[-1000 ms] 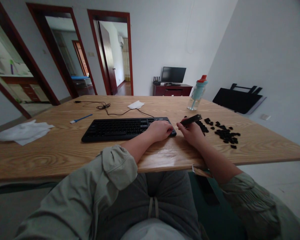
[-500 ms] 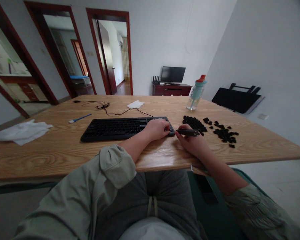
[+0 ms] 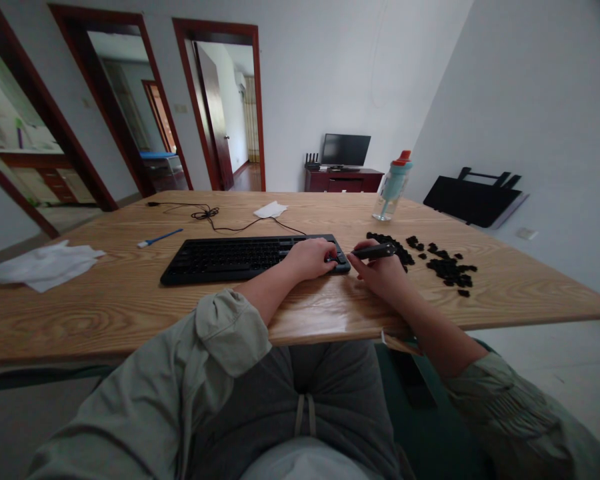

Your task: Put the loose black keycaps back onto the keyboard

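A black keyboard [image 3: 225, 259] lies across the table, with rows of keys visible on its left and middle parts. My left hand [image 3: 313, 257] rests over its right end, thumb and fingers bent together at the keys; what is between them is too small to make out. My right hand [image 3: 383, 275] is just off the keyboard's right edge, wrapped round a black-handled tool [image 3: 375, 251]. The tool's thin front end points left toward the keyboard. Right behind that hand is a pile of loose black keycaps [image 3: 404, 253], partly covered by it.
More black keycaps [image 3: 450, 269] are scattered farther right. A clear bottle [image 3: 391, 190] with an orange lid stands behind them. The keyboard's cable [image 3: 207, 213] loops at the back. A blue brush [image 3: 163, 237] and white cloth [image 3: 45, 265] lie left; a white tissue [image 3: 271, 210] lies behind.
My right hand has pulled the tool slightly up and away from the keyboard's right corner, and its handle tilts up more. My left hand has shifted only slightly left.
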The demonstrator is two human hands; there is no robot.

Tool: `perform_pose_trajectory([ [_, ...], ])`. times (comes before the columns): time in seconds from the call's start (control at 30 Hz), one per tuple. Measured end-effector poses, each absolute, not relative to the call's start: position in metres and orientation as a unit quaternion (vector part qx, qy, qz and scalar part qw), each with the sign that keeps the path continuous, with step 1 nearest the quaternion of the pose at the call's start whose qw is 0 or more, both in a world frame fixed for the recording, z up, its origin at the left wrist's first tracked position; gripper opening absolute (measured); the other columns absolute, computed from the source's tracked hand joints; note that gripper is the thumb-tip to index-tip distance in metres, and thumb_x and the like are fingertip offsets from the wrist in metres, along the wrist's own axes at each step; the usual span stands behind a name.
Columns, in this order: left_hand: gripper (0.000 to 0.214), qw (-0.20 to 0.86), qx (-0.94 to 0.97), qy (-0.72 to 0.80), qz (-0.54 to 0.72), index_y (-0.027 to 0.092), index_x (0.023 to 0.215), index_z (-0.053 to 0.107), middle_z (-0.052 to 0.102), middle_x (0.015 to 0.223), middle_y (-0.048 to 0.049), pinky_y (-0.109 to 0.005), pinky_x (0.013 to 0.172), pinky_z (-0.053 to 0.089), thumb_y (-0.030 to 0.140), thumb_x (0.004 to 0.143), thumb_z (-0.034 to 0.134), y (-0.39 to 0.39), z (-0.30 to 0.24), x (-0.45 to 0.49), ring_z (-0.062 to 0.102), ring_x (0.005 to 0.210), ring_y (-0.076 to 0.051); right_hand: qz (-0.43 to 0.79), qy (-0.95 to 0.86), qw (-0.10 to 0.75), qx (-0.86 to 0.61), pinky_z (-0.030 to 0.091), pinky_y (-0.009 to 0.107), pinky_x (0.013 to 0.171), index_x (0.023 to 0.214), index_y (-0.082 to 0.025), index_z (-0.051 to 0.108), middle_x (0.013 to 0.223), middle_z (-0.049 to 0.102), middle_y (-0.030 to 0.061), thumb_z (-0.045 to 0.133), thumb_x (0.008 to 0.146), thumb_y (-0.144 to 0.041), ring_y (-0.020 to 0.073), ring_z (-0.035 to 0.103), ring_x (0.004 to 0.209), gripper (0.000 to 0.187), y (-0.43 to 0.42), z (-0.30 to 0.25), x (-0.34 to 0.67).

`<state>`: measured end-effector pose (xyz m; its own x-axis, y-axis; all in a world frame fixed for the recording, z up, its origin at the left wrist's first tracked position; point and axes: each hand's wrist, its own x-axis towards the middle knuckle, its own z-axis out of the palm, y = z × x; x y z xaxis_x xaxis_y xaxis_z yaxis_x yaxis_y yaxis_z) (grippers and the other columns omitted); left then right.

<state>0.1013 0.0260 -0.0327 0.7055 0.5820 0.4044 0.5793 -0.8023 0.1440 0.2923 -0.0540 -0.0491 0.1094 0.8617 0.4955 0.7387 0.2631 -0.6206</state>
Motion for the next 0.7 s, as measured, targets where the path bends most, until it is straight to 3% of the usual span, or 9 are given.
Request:
perform_pose_trajectory([
  [0.17,0.017,0.002,0.925,0.314,0.214,0.022,0.090,0.072,0.073,0.093,-0.0033,-0.028,0.071,0.048,0.034,0.085,0.062,0.024,-0.033,0.104,0.066,0.084,-0.020,0.143,-0.625,0.486,-0.593,0.051,0.029,0.053,0.089,-0.024,0.056,0.071,0.071,0.0015,0.070,0.080,-0.051,0.0215,0.071,0.059,0.032,-0.066,-0.055,0.290],
  [0.33,0.016,-0.008,0.926,0.309,0.217,0.022,0.090,0.073,0.073,0.093,-0.0038,-0.028,0.072,0.048,0.032,0.086,0.061,0.021,-0.031,0.105,0.066,0.086,-0.020,0.150,-0.630,0.487,-0.587,0.054,0.029,0.056,0.091,-0.024,0.055,0.074,0.072,0.0025,0.067,0.083,-0.047,0.0214,0.072,0.064,0.027,-0.062,-0.058,0.289],
  [0.7,0.017,0.018,0.913,0.333,0.236,0.022,0.091,0.072,0.074,0.094,-0.0034,-0.028,0.072,0.049,0.032,0.087,0.059,0.021,-0.024,0.095,0.066,0.083,-0.019,0.248,-0.616,0.477,-0.576,0.050,0.023,0.040,0.105,-0.019,0.060,0.082,0.073,0.0064,0.071,0.081,-0.044,0.0157,0.067,0.052,0.036,-0.059,-0.026,0.305],
])
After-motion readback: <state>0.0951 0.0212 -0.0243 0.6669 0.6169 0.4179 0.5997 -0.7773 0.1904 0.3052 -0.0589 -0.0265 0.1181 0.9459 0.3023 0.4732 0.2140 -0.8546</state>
